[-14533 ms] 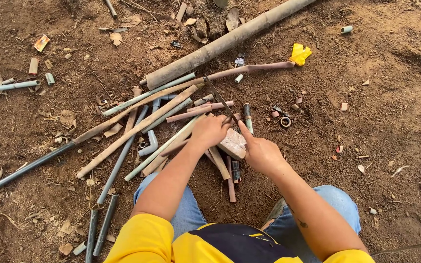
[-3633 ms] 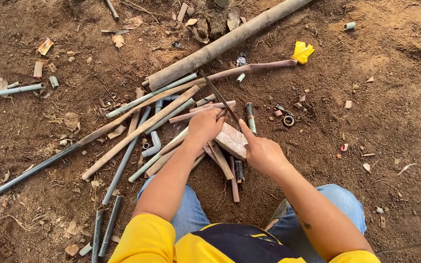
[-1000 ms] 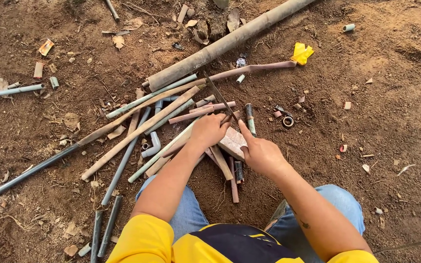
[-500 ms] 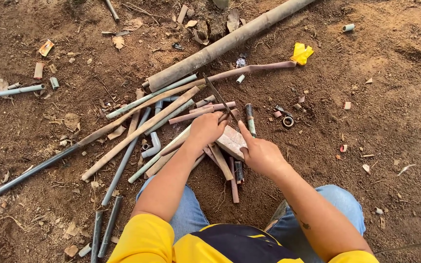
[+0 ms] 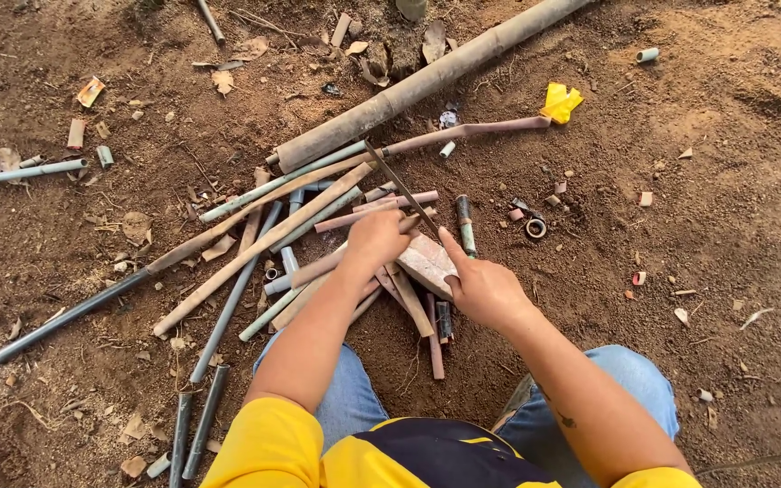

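Note:
I crouch over a pile of grey and brown pipes (image 5: 264, 237) lying on bare earth. My left hand (image 5: 377, 237) is closed on a short brown pipe piece (image 5: 409, 222), pressing it onto a pale stone block (image 5: 427, 264). My right hand (image 5: 481, 287) rests at the block's right edge with its index finger stretched forward along a thin dark blade (image 5: 399, 185). The blade slants up and left from that hand across the pipe piece. The part of the blade inside the hand is hidden.
A thick long pipe (image 5: 427, 79) lies diagonally beyond the pile, beside a thin bent pink pipe (image 5: 463, 132) and a yellow scrap (image 5: 560, 101). Small rings and pipe offcuts (image 5: 535, 226) are scattered to the right. More dark pipes (image 5: 193, 425) lie by my left knee.
Both hands stay at the block throughout. The blade and my right hand shift slightly back and forth across the pipe piece; the pile has not moved.

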